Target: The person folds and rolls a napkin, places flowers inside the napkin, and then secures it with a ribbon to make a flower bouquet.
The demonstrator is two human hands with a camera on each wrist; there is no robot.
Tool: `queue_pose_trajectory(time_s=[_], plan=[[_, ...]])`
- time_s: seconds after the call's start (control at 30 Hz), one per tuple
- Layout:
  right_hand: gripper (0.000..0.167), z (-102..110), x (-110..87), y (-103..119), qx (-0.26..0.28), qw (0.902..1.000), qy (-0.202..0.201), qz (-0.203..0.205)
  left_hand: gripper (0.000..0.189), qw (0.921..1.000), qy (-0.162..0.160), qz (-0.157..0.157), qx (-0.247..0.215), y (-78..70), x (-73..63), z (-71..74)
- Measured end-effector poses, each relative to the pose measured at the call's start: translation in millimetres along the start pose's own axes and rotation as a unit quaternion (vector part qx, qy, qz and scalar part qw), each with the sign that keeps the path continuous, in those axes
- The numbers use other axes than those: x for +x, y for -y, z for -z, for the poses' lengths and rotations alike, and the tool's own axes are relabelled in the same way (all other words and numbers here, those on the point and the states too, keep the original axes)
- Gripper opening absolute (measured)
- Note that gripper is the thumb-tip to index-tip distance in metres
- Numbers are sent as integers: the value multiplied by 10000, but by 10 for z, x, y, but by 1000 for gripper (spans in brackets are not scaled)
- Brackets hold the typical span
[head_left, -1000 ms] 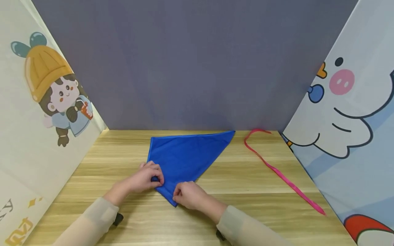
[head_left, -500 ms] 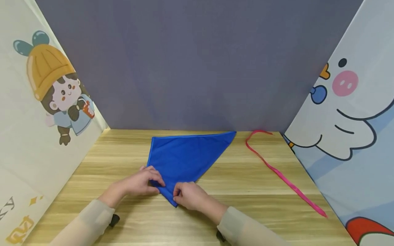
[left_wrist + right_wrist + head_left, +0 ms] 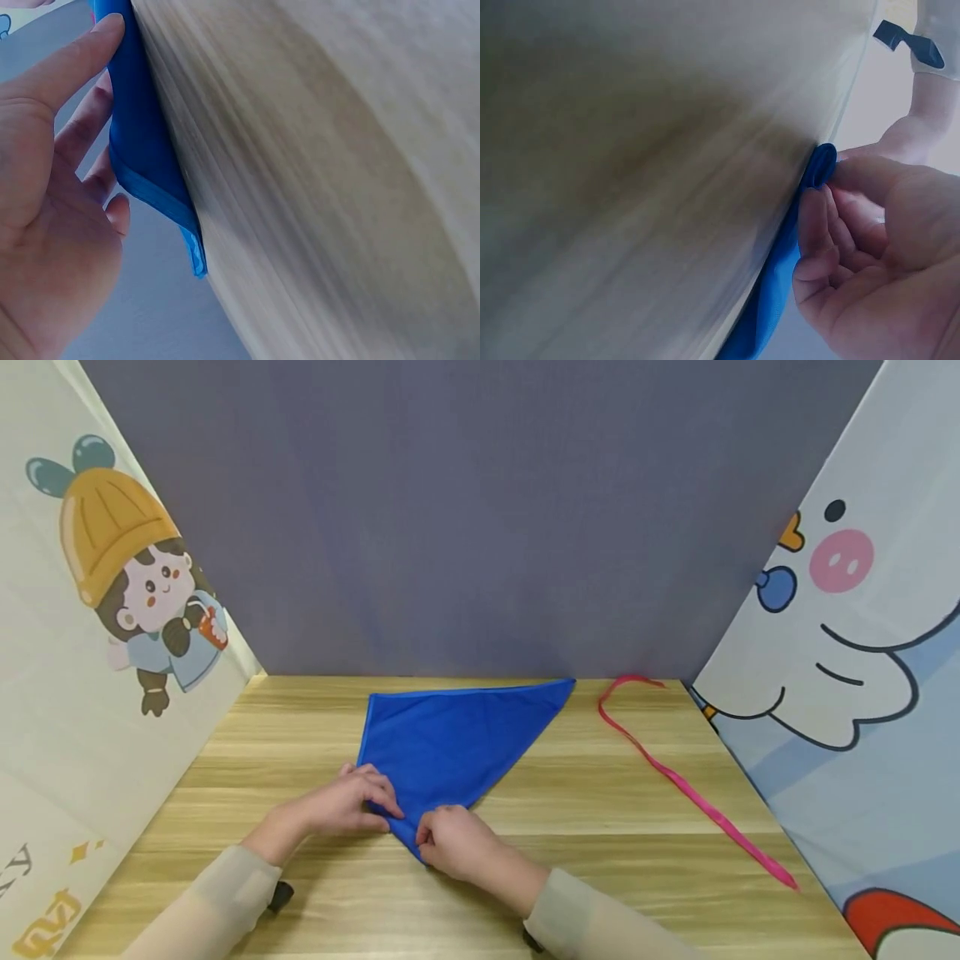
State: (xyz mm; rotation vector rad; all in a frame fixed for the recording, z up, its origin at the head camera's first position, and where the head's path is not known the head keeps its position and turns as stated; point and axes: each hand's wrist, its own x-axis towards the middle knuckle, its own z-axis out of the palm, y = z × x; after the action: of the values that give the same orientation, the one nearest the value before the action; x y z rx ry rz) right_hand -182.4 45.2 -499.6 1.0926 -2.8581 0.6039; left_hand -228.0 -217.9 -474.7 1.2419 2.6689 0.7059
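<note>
A blue cloth [image 3: 450, 735] with hemmed edges lies on the wooden table, its long point reaching to the back right. Along its near left side runs a narrow turned-over strip. My left hand [image 3: 341, 802] holds this strip, thumb at the outer edge and index fingertip on top; the left wrist view shows the thumb [image 3: 111, 28] against the folded cloth. At the near corner, my right hand [image 3: 459, 842] pinches the cloth, and in the right wrist view the rolled end [image 3: 823, 165] shows between thumb and fingers. The corner's tip is mostly hidden under that hand.
A long pink ribbon [image 3: 682, 785] curves along the table's right side, apart from the cloth. A grey panel [image 3: 480, 527] closes off the back. Printed panels stand at the left [image 3: 52, 693] and right [image 3: 847, 693].
My left hand has uncurled its fingers and moved slightly nearer along the cloth's edge. My right hand has shifted a little left, turning the corner so its tip shows less.
</note>
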Motion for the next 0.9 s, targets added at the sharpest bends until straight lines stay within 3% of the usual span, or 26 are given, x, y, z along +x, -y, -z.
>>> queue_pose_trajectory(time_s=[0.13, 0.27, 0.37, 0.43, 0.47, 0.6, 0.77, 0.9], plan=[[11, 179, -19, 126, 107, 9994, 217, -257, 18, 9999, 24, 95, -80, -19, -1, 17], [17, -71, 27, -53, -75, 9999, 128, -72, 19, 9998, 18, 135, -141, -32, -20, 25], [24, -79, 23, -50, -84, 9997, 218, -106, 21, 9998, 53, 146, -153, -33, -34, 20], [29, 58, -3, 56, -32, 9989, 383, -277, 23, 9998, 68, 134, -127, -24, -38, 11], [28, 181, -24, 144, 55, 9979, 495, -404, 24, 9998, 73, 129, -111, -19, -39, 7], [25, 255, -48, 192, -33, 9967, 600, -539, 23, 10000, 13, 64, -13, -1, -36, -4], [11, 263, -55, 148, 78, 9977, 432, -510, 20, 9998, -209, -43, -59, 5, -21, -6], [5, 242, -66, 84, 434, 9974, 276, -508, 17, 9993, -338, 48, -116, 20, 10, -17]])
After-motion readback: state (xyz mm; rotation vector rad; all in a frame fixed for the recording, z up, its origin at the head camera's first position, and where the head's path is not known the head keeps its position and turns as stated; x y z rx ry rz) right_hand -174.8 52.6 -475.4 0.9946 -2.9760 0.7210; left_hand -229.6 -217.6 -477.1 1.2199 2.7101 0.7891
